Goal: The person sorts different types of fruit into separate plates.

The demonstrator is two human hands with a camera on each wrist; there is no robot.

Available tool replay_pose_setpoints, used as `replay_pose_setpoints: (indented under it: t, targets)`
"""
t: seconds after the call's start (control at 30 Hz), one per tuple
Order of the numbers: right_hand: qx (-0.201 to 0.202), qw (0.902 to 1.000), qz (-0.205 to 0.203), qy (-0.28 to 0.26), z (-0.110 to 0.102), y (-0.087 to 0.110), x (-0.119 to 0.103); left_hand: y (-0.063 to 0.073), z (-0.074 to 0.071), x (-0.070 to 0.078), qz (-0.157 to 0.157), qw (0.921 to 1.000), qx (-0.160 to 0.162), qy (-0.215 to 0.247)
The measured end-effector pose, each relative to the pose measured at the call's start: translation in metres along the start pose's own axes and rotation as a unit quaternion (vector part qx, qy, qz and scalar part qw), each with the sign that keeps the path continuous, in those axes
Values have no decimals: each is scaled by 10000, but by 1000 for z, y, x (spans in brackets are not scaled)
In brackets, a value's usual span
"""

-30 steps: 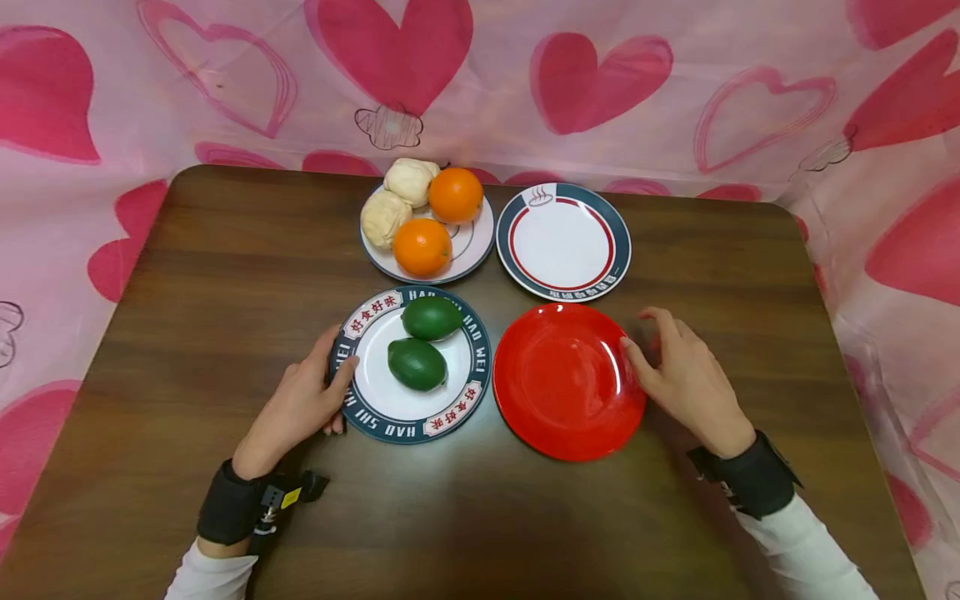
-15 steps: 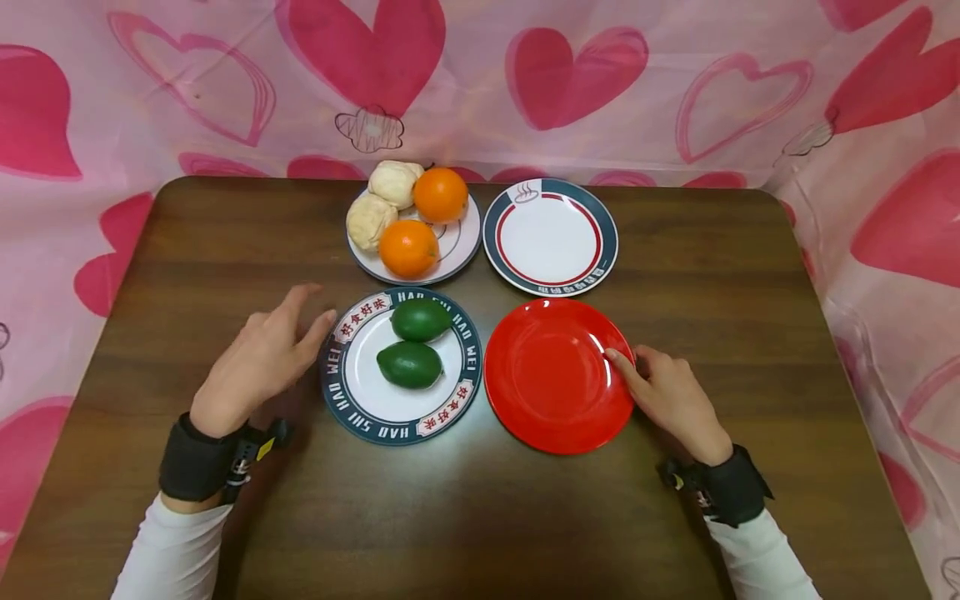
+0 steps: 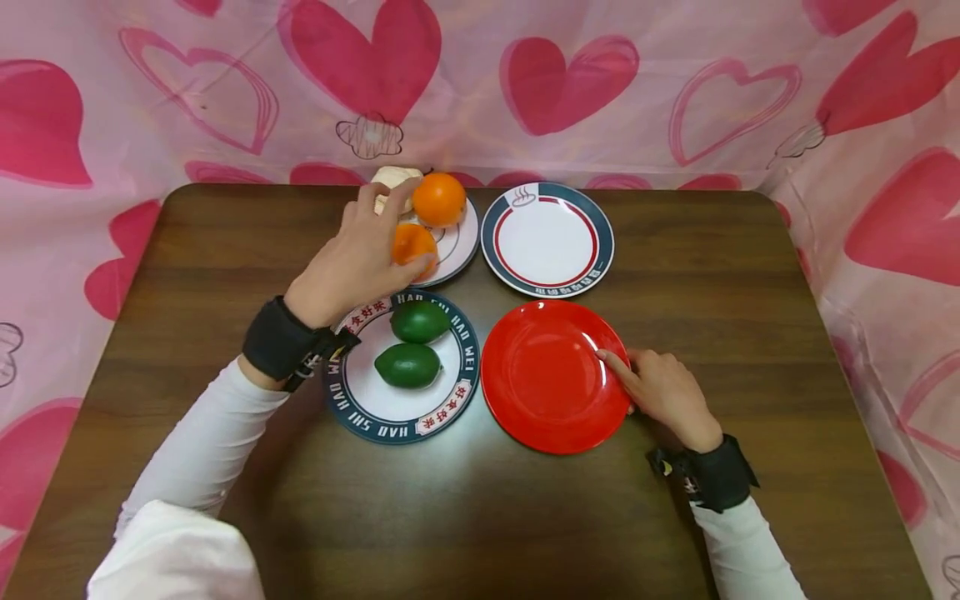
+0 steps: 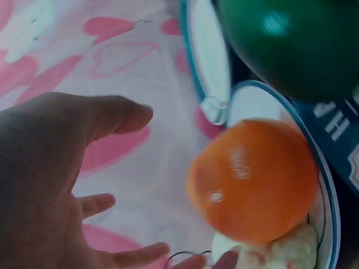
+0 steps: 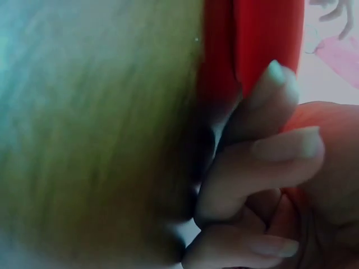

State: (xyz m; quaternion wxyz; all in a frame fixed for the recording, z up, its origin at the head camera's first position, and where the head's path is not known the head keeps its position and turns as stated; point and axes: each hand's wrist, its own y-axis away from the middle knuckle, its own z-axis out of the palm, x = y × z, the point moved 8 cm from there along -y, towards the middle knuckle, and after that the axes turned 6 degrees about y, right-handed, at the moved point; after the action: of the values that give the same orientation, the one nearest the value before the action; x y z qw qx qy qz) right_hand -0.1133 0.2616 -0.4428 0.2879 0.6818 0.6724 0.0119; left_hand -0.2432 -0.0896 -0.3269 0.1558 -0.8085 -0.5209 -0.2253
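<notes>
The left hand (image 3: 352, 258) hovers over the front of the fruit plate (image 3: 459, 250), grip spread wide with nothing in it. The near orange (image 3: 414, 243) is right by it, sitting on that plate, with the far orange (image 3: 439, 199) just behind and to the right, plus a pale lump (image 3: 393, 177) partly hidden by the fingers. Meanwhile the right hand (image 3: 663, 392) is pinching the red plate (image 3: 551, 375) at its right edge, thumb over the rim.

Looks like the step is grabbing that near orange. Best bet imo: center the palm over it, bring thumb and fingers in from opposite sides, then lift straight up. It's round and the neighbours are crowded in, so a sideways swipe would probably send something rolling. The right hand just needs a light hold so the red plate sits level on the table (image 3: 487, 517).

Fun bit: from the head view the thumb seems to be on the near orange, but the left wrist view shows a clear gap there. Can't tell if other fingertips touch the pale lump. The right wrist view shows fingers curled at the red plate's edge, mostly hidden from above. Only the head view gets both green fruits (image 3: 408, 367) on the lettered plate (image 3: 390, 406).
</notes>
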Motion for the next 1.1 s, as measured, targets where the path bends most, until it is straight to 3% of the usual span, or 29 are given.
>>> replay_pose_setpoints:
  t: [0.17,0.33,0.5,0.67,0.8,0.97,1.1]
  targets:
    - [-157,9999,56,0,4,-1,0,-23,24,-5,-177,9962,-732,-442]
    - [-135,9999,55,-1,4,-1,-1,-31,42,-12,-227,9924,-1017,-659]
    - [-86,10000,-23,23,2,0,-3,-34,52,-18,10,9946,-954,-418]
    - [-108,9999,-35,0,1,0,-3,-36,53,-20,212,9962,-827,-162]
    - [-136,9999,-1,0,1,0,-1,-37,53,-16,351,9960,-822,-56]
    - [-244,9997,14,-80,3,0,0,-37,54,-12,330,9959,-804,-261]
    - [-227,9997,15,-82,3,0,2,-34,52,1,373,9957,-830,-179]
